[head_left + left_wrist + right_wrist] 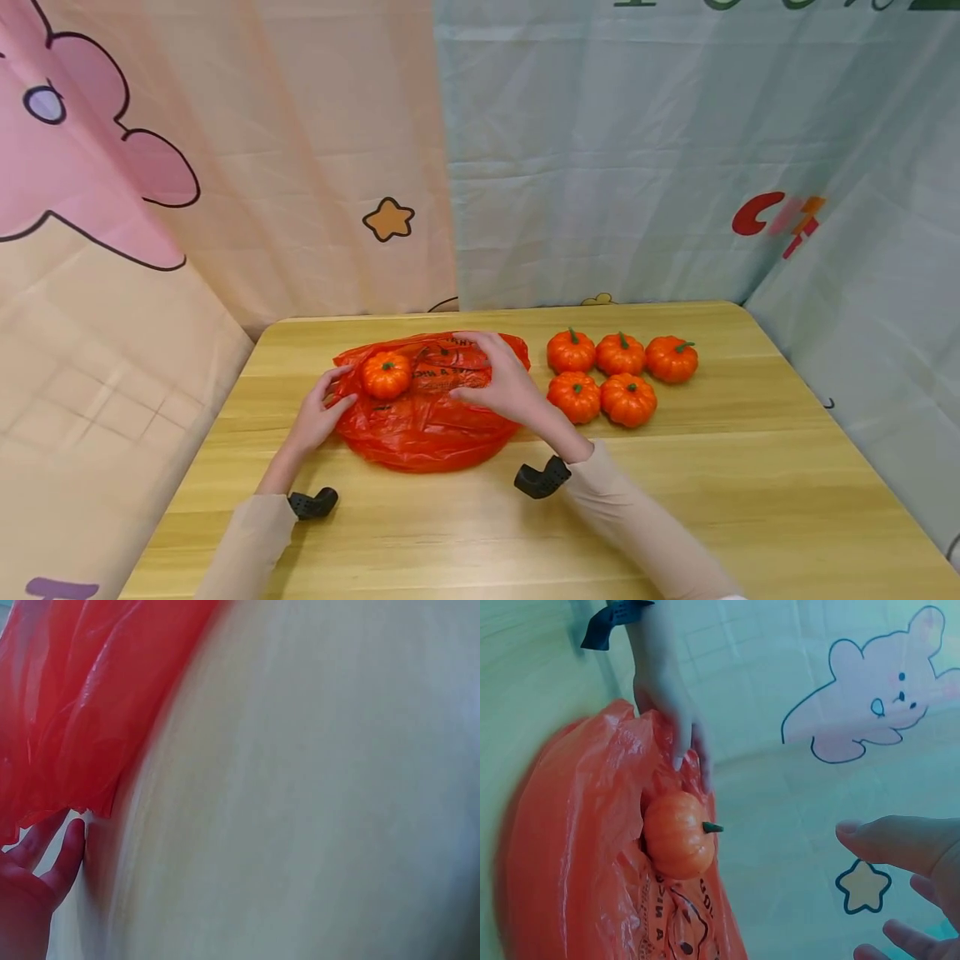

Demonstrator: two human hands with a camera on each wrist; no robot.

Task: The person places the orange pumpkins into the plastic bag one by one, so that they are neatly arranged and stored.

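A red plastic bag (427,433) with dark print lies spread on the table. One small orange pumpkin (386,375) with a green stem sits on its left part, among folds of plastic in the right wrist view. At the bag's left edge is my left hand (315,417), thumb and fingers apart, the tips touching the plastic beside the pumpkin. My right hand (506,383) hovers over the bag's right part with spread fingers and nothing held; the right wrist view shows its thumb (892,836) and some fingers away from the pumpkin.
Several more orange pumpkins (628,400) stand in two rows right of the bag, close to my right forearm. The wooden table (465,533) reaches back to a printed curtain (585,167), with more curtain along both sides.
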